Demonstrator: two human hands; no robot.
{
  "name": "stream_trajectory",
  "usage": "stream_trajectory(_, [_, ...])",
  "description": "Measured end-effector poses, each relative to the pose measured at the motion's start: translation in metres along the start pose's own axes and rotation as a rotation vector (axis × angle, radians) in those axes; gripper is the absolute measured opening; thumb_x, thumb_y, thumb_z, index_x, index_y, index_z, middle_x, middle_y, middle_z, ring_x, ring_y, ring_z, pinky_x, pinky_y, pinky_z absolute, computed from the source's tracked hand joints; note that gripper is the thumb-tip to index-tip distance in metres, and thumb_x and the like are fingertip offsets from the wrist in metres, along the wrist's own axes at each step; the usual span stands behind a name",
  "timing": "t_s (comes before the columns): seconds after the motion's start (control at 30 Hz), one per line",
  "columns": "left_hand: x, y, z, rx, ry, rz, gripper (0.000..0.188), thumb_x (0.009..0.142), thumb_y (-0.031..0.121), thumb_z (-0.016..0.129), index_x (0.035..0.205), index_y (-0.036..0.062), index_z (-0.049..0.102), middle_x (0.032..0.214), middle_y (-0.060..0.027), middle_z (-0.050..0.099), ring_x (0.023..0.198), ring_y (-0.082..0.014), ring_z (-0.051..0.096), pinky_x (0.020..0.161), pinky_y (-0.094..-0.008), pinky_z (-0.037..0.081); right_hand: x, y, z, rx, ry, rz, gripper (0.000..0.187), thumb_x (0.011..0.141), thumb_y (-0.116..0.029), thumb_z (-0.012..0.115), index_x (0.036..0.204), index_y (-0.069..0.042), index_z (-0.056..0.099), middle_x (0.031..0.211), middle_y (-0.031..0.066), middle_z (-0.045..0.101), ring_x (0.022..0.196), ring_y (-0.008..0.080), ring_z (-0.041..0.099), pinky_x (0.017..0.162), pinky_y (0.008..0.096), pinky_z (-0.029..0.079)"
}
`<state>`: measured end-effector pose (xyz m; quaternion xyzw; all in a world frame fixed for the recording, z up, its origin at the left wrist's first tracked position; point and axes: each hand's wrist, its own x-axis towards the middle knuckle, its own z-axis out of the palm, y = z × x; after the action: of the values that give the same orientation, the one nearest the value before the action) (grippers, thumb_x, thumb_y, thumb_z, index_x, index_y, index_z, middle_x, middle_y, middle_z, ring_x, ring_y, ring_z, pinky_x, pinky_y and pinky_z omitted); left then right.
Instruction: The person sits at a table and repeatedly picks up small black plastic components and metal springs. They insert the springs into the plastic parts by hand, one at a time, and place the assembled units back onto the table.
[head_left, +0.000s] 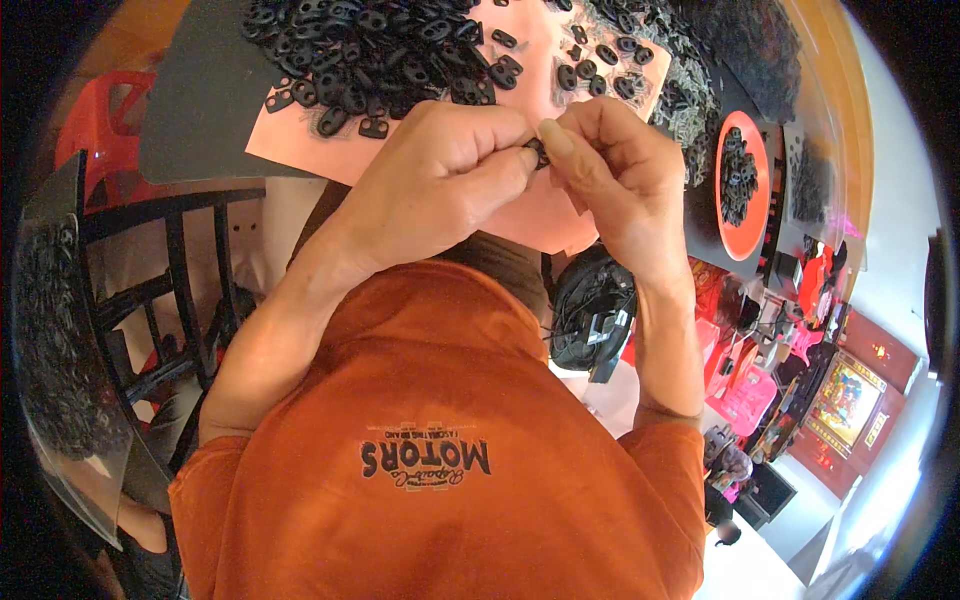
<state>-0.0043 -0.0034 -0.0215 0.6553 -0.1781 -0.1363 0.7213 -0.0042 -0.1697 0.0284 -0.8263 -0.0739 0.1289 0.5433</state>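
My left hand (pixel 450 165) and my right hand (pixel 620 165) meet over the near edge of a pink sheet (pixel 325 150). Between their fingertips is a small black cord lock (pixel 537 153), mostly covered by the thumbs and fingers. Both hands are closed in a pinch on it. Just beyond the left hand rises a big heap of black two-hole cord lock pieces (pixel 370 50). A few loose black pieces (pixel 590 70) lie beyond the right hand, beside a pile of small grey, see-through pieces (pixel 685 105).
At the right, an orange-red dish (pixel 758 190) holds more black pieces. Black chair rails (pixel 175 270) and a red plastic chair (pixel 105 130) stand to the left. A black bag (pixel 590 305) sits below the table's edge, near my right forearm.
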Motion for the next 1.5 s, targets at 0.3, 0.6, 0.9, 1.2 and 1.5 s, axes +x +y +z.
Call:
stream_trajectory(0.3, [-0.003, 0.0, -0.011, 0.041, -0.153, -0.053, 0.015, 0.085, 0.01, 0.05, 0.073, 0.0019, 0.054, 0.062, 0.0065, 0.042, 0.057, -0.002, 0.037, 0.047, -0.0223, 0.029, 0.003, 0.004, -0.011, -0.082, -0.181, -0.116, 0.01, 0.089, -0.01, 0.056, 0.086, 0.0, 0.056, 0.069, 0.0014, 0.053, 0.064, 0.0063, 0.048, 0.056, 0.0222, 0.041])
stream_trajectory(0.6, [0.0, -0.002, -0.013, -0.028, -0.189, -0.067, 0.019, 0.084, 0.009, 0.048, 0.067, 0.0022, 0.046, 0.062, 0.0058, 0.039, 0.059, -0.0032, 0.035, 0.05, -0.0234, 0.03, 0.036, -0.004, -0.024, -0.313, -0.151, -0.171, 0.016, 0.088, -0.014, 0.054, 0.093, 0.001, 0.059, 0.076, 0.0098, 0.059, 0.07, 0.0175, 0.056, 0.063, 0.03, 0.044])
stream_trajectory(0.9, [0.001, -0.001, -0.014, 0.016, -0.178, -0.055, 0.019, 0.084, 0.01, 0.048, 0.066, 0.0031, 0.045, 0.06, 0.0051, 0.037, 0.058, -0.0036, 0.033, 0.049, -0.0241, 0.028, 0.101, 0.006, -0.01, -0.899, -0.109, -0.487, 0.019, 0.083, -0.018, 0.055, 0.081, 0.001, 0.055, 0.08, 0.0218, 0.057, 0.075, 0.0397, 0.056, 0.064, 0.0446, 0.044])
stream_trajectory(1.2, [0.0, 0.0, -0.014, -0.01, -0.171, -0.047, 0.021, 0.084, 0.012, 0.048, 0.066, 0.0031, 0.043, 0.059, 0.0048, 0.035, 0.057, -0.0038, 0.032, 0.048, -0.025, 0.027, 0.108, -0.016, -0.015, -0.85, -0.165, -0.394, 0.016, 0.082, -0.011, 0.054, 0.077, 0.004, 0.052, 0.071, 0.0225, 0.055, 0.07, 0.0386, 0.056, 0.062, 0.044, 0.043])
stream_trajectory(1.5, [0.0, 0.0, -0.014, 0.008, -0.173, -0.019, 0.023, 0.085, 0.012, 0.048, 0.066, 0.0024, 0.042, 0.057, 0.0041, 0.032, 0.055, -0.0045, 0.03, 0.047, -0.026, 0.026, 0.092, -0.002, -0.03, -0.76, -0.121, -0.291, 0.025, 0.088, -0.023, 0.05, 0.079, 0.0, 0.053, 0.071, 0.0188, 0.056, 0.068, 0.039, 0.056, 0.061, 0.0443, 0.043])
